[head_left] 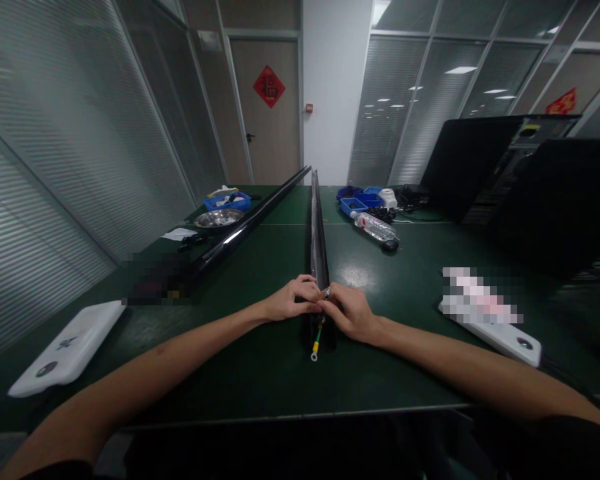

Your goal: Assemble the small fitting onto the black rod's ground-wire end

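My left hand (pixel 294 298) and my right hand (pixel 349 311) meet over the near end of a long dark channel-shaped rail (pixel 319 240). Fingers and thumbs of both are pinched together, touching each other, and what lies between them is hidden. A small shiny metal bit (pixel 327 292) shows at the right fingers. Below the hands, a short green wire (pixel 320 331) comes out of the rail's end. It carries a yellow sleeve and a ring terminal (pixel 314 357) pointing towards me.
A second long black rail (pixel 250 223) lies slanted on the left of the green table (pixel 260 373). White devices (pixel 73 343) lie at both sides. Farther back are a metal bowl (pixel 219 218), blue bins (pixel 353 206), a plastic bottle (pixel 376 227) and dark computer cases (pixel 473 160).
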Motion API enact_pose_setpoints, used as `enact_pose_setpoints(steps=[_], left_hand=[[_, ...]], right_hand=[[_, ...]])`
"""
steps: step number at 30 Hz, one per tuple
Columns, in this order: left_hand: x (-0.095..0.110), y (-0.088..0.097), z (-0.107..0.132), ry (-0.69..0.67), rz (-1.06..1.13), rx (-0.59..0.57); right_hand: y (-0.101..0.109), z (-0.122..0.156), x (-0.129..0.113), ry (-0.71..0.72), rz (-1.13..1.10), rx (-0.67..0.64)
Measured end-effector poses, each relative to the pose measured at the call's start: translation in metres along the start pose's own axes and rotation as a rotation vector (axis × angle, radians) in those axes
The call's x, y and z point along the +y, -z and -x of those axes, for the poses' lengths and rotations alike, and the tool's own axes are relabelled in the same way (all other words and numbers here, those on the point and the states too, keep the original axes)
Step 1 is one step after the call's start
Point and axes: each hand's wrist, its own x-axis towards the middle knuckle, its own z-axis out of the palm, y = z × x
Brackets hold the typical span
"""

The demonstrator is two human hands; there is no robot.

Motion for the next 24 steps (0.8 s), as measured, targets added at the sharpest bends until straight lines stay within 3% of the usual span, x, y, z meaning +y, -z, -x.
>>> enact_pose_setpoints(steps=[14, 24], left_hand=[[0.0004, -0.0003, 0.0004, 0.027, 0.007, -0.004], [-0.0066, 0.0016, 0.0012, 0.012, 0.061, -0.009]], right_hand=[[-0.0046, 0.0014, 0.0042, 0.023, 0.053, 0.010], [-0.0056, -0.0067, 0.0016, 0.032, -0.019, -0.053]])
